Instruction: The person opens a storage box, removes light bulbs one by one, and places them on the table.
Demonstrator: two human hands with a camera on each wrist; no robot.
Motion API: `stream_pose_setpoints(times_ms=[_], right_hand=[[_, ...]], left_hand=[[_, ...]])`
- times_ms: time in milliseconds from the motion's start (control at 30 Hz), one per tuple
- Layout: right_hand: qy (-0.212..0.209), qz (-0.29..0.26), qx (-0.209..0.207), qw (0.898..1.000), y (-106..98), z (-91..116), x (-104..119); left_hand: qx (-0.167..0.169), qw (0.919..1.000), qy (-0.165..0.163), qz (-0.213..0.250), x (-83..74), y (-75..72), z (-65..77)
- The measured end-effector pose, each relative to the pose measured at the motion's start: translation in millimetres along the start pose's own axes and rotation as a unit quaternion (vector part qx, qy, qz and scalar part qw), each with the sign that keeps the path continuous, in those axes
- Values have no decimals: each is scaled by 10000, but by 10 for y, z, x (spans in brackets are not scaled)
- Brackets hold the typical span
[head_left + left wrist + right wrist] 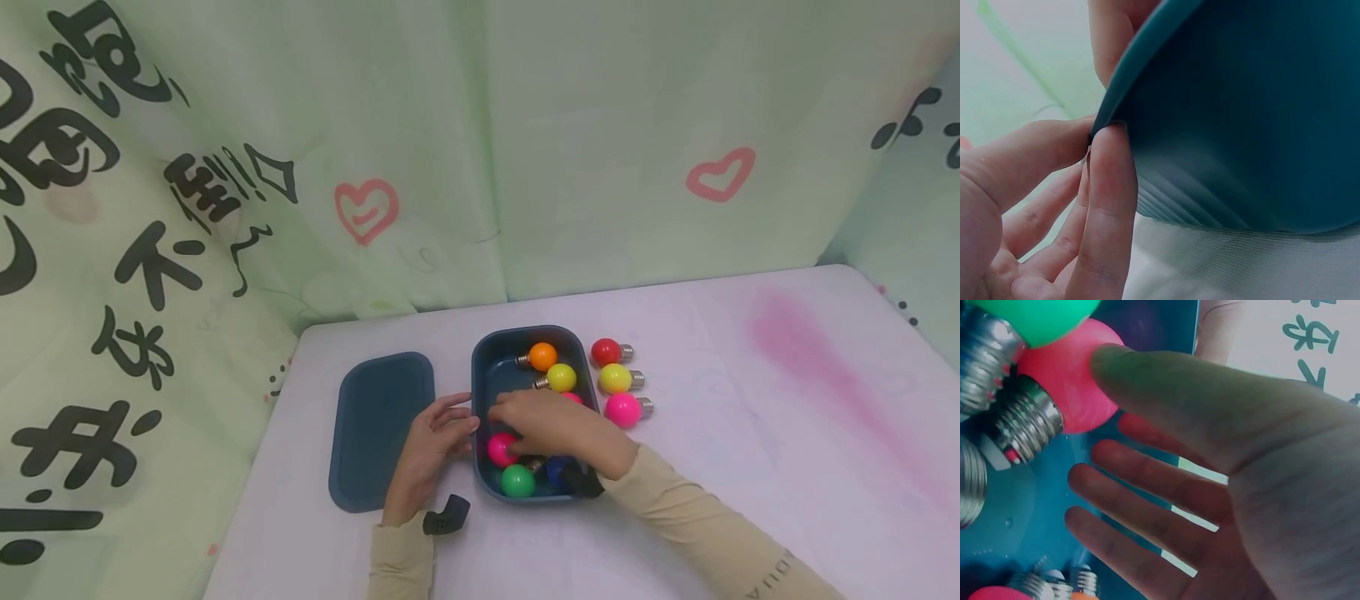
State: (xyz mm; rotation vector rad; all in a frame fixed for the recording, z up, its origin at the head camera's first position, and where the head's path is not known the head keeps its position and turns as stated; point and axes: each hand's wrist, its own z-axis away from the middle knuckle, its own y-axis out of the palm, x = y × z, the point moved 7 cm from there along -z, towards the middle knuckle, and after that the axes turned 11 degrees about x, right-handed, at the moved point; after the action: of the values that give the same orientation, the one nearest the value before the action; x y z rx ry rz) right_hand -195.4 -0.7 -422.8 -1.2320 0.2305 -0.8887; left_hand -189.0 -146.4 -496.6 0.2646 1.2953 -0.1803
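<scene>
My left hand (435, 442) is at the left side of a dark blue box (477, 383); in the left wrist view its thumb and a finger (1110, 187) pinch the rim. Inside the box, my right hand (551, 421) reaches down, its thumb (1147, 375) touching a pink light bulb (501, 450), the other fingers straight and spread. Against that bulb lies a green bulb (517, 481). A blue bulb (557, 471) is partly hidden by the right wrist. Yellow (561, 377) and orange (542, 357) bulbs lie farther back in the box, with another pink bulb (572, 398) mostly covered by the hand.
Right of the box, a red bulb (605, 352), a yellow bulb (614, 379) and a pink bulb (622, 410) form a row on the white table (735, 467). The flat blue lid (378, 425) lies left of the box. A patterned curtain (585, 150) hangs behind.
</scene>
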Motion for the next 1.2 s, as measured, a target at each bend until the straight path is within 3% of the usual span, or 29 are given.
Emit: stream_pose_setpoints(times_ms=[633, 1200], right_hand=[[-17, -392, 86, 9992, -47, 62, -48], [-534, -289, -539, 9967, -235, 362, -53]], left_hand=[[47, 10000, 73, 37, 6, 27, -17], [14, 10000, 92, 8, 15, -1, -13]])
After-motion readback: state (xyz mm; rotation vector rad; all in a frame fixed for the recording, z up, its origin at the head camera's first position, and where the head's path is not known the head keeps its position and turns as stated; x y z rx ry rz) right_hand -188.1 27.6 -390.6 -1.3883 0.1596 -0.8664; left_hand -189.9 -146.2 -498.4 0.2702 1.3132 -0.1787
